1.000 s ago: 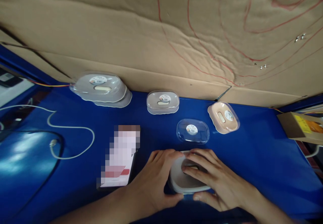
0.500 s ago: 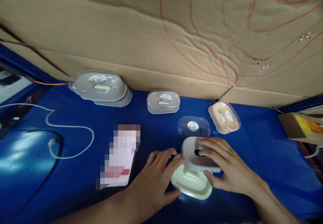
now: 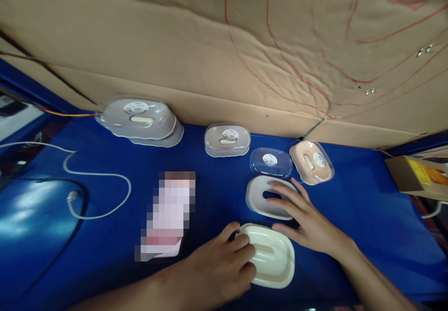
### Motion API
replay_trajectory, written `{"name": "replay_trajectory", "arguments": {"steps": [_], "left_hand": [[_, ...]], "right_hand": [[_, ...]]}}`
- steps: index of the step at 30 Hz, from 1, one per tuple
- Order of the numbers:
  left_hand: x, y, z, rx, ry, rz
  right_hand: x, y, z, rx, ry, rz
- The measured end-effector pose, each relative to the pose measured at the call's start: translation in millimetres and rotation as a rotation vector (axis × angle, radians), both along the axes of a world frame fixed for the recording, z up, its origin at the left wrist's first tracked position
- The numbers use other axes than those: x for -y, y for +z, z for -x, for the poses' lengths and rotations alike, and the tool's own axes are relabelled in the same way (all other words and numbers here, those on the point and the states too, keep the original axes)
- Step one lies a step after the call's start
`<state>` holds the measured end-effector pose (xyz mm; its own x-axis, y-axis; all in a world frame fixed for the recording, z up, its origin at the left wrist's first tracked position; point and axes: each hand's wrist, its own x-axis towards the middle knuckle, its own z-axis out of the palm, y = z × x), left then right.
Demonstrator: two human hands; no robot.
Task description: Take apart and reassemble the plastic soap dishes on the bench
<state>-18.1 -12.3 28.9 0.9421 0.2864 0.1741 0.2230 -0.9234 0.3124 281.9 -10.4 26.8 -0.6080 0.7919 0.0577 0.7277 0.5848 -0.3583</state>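
My left hand [image 3: 224, 264] has its curled fingers over the left rim of a shallow cream oval tray [image 3: 276, 266], which has a raised bar in its middle. My right hand [image 3: 308, 222] lies with fingers spread over a grey oval cover [image 3: 256, 199], whose dark slot shows under the fingertips. The right thumb comes near the tray's far edge. Just behind the grey cover lies a clear oval lid [image 3: 259, 162] with a round label.
At the back stand a closed grey box [image 3: 217, 147], a peach box [image 3: 308, 152] and stacked grey boxes [image 3: 154, 126] against the cardboard wall [image 3: 157, 45]. A phone [image 3: 170, 208], blurred over, lies left. A white cable [image 3: 115, 175] curls further left; a carton [image 3: 413, 175] is far right.
The grey cover has moved away from me, off the cream tray, and lies flat behind it. The clear lid has shifted back slightly. My left fingers have curled over the tray's rim.
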Motion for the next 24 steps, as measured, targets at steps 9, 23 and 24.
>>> {"name": "replay_trajectory", "arguments": {"steps": [9,23,24], "left_hand": [[-6.3,-0.2,1.0,0.029,0.003,-0.031],[-6.4,-10.0,0.6,0.031,0.204,0.008],[-6.6,-9.8,0.6,0.056,0.245,-0.022]], "right_hand": [[13.2,10.5,5.8,0.02,0.084,-0.132],[8.0,5.0,-0.7,-0.124,-0.173,-0.033],[9.6,6.9,0.1,-0.138,-0.162,-0.026]]}}
